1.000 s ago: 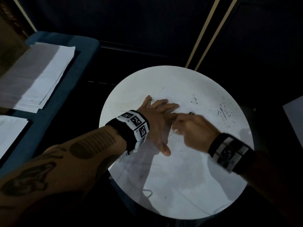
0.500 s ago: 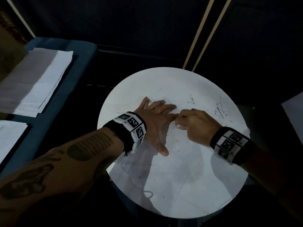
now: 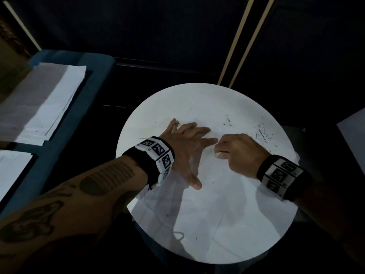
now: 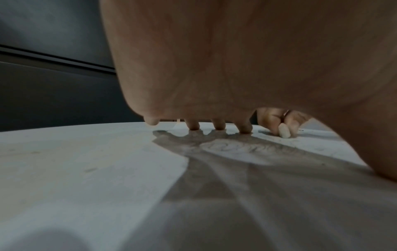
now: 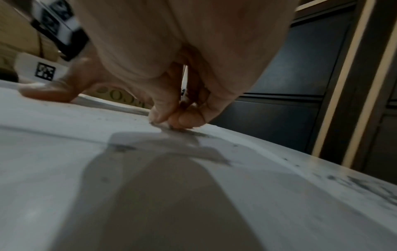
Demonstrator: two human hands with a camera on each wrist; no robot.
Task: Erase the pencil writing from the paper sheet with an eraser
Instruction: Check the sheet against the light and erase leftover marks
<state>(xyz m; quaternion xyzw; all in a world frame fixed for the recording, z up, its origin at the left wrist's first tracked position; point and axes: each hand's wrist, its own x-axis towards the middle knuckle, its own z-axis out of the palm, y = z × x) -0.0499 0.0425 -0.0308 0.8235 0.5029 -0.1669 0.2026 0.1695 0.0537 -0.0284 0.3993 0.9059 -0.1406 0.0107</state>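
- The paper sheet (image 3: 207,204) is laid flat on a round white tabletop (image 3: 197,95); its edges are hard to separate from the tabletop, white on white, and only faint creases and a lower left corner past the rim are made out.
- The left hand (image 3: 185,149) is spread flat on the sheet, fingers straight and splayed, fingertips (image 4: 193,126) pressed down. Nothing is held. By judgement, this hand is placed as a weight so that the thin sheet is not dragged or wrinkled under rubbing.
- The eraser (image 4: 284,130) is pinched in the grip of the right hand (image 3: 237,153), thumb and fingers curled round it, its lower end set on the paper just beside the left fingertips. It is small, white, rounded and matte.
- The short hold near the tip is judged to be chosen for downward pressure and control.
- Faint grey pencil writing (image 4: 232,146) is seen on the sheet under the left palm's shadow, so the task is judged unfinished.
- Dark crumbs (image 3: 262,133) are scattered on the tabletop to the right, well apart from the hands; they are taken for eraser rubbings.
- Stacks of white paper (image 3: 45,103) are kept on a blue surface to the left.
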